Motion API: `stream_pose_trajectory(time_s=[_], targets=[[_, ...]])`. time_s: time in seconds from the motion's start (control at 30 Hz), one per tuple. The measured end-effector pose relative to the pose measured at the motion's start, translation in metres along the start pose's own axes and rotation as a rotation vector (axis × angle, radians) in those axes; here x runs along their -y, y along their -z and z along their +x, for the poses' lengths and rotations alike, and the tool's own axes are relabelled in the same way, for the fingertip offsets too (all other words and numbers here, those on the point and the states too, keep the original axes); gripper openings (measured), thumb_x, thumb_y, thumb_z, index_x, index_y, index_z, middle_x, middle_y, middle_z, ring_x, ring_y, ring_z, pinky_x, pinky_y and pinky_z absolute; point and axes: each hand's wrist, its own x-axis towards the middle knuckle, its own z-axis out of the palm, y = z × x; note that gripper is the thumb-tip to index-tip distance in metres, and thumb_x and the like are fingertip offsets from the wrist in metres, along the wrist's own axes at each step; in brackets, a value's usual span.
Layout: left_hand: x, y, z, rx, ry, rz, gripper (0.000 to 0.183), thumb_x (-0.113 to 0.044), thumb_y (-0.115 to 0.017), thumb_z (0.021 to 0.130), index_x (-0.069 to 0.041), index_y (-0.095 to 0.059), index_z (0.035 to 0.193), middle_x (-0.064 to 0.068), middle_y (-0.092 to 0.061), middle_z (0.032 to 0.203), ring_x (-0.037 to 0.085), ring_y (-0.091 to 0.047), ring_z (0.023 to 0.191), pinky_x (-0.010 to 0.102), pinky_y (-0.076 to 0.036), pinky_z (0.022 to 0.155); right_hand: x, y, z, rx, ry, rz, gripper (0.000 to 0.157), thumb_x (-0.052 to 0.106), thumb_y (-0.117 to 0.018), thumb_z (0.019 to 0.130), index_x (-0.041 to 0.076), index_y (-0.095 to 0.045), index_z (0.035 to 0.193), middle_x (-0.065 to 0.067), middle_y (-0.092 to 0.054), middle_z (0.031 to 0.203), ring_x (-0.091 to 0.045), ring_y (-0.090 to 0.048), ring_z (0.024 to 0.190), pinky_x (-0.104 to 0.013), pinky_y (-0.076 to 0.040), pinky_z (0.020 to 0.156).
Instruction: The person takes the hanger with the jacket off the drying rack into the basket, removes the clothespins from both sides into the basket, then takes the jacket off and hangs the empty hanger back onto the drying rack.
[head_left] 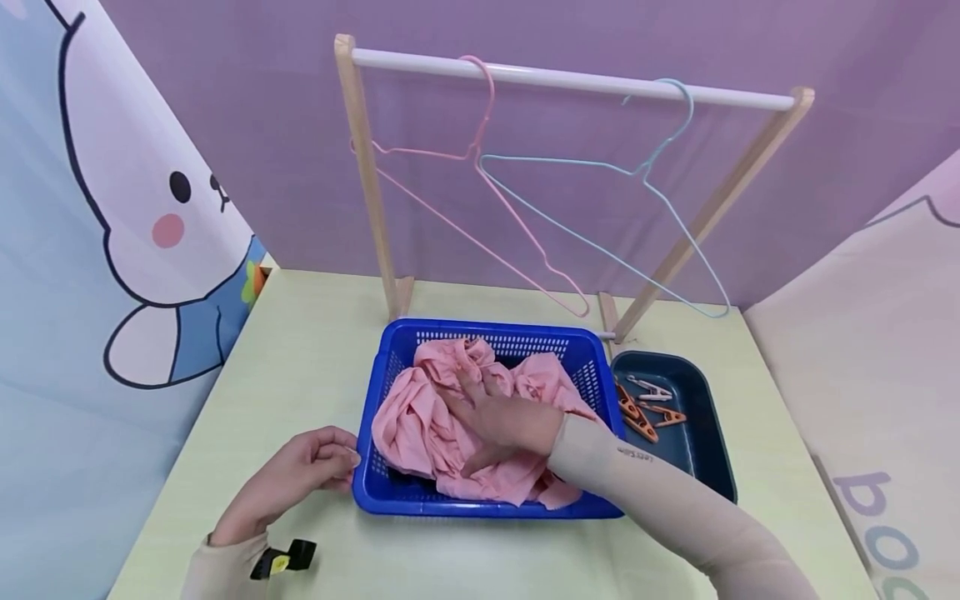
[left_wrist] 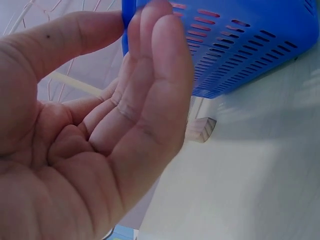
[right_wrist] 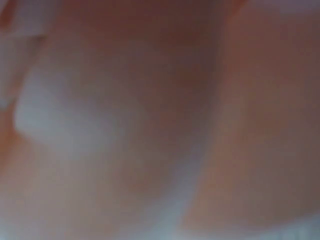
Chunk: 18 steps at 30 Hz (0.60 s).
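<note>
Crumpled pink cloth (head_left: 420, 417) fills much of a blue plastic basket (head_left: 491, 508) with slotted walls. My right hand (head_left: 510, 421) presses down on the cloth with its fingers spread. The right wrist view is a close blur of skin and pinkish fabric. At the basket's left side, my left hand (head_left: 303, 467) pinches the rim between thumb and fingers. Seen from the left wrist, the thumb (left_wrist: 80, 37) meets the rim and the curled fingers lie against the slotted wall (left_wrist: 240, 45).
Behind the basket stands a wooden rack with a white rod (head_left: 570, 79), carrying a pink hanger (head_left: 517, 217) and a light blue hanger (head_left: 600, 250). A dark tray (head_left: 716, 442) with several clothespins (head_left: 637, 421) sits right of the basket. Printed curtains (head_left: 150, 208) flank the table (head_left: 300, 358).
</note>
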Motion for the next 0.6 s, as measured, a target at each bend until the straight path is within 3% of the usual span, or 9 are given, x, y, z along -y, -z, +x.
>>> stream_pose_trajectory(time_s=[0.17, 0.37, 0.6], targets=[[-0.002, 0.001, 0.002, -0.034, 0.011, 0.045, 0.031, -0.01, -0.06, 0.101, 0.012, -0.054, 0.121, 0.013, -0.07, 0.1, 0.028, -0.069, 0.088, 0.043, -0.06, 0.08, -0.003, 0.005, -0.002, -0.03, -0.044, 0.158, 0.114, 0.07, -0.069, 0.08, 0.029, -0.001, 0.162, -0.014, 0.005, 0.166, -0.045, -0.002, 0.148, -0.057, -0.05, 0.096], [-0.01, 0.0, -0.001, -0.07, 0.025, 0.184, 0.03, -0.013, -0.063, 0.099, 0.008, -0.058, 0.12, 0.01, -0.071, 0.097, 0.026, -0.07, 0.09, 0.038, -0.06, 0.078, -0.008, 0.023, -0.028, -0.118, -0.013, 0.225, 0.106, 0.068, -0.066, 0.084, 0.025, -0.009, 0.162, -0.013, 0.008, 0.166, -0.042, 0.004, 0.149, -0.07, -0.035, 0.103], [-0.02, -0.004, -0.004, -0.14, 0.046, 0.422, 0.025, -0.019, -0.069, 0.095, -0.002, -0.065, 0.112, 0.001, -0.07, 0.089, 0.022, -0.066, 0.083, 0.035, -0.056, 0.071, -0.012, 0.037, -0.072, -0.238, -0.063, 0.224, 0.103, 0.066, -0.065, 0.086, 0.026, -0.008, 0.162, -0.006, 0.012, 0.166, -0.038, 0.005, 0.15, -0.065, -0.012, 0.116]])
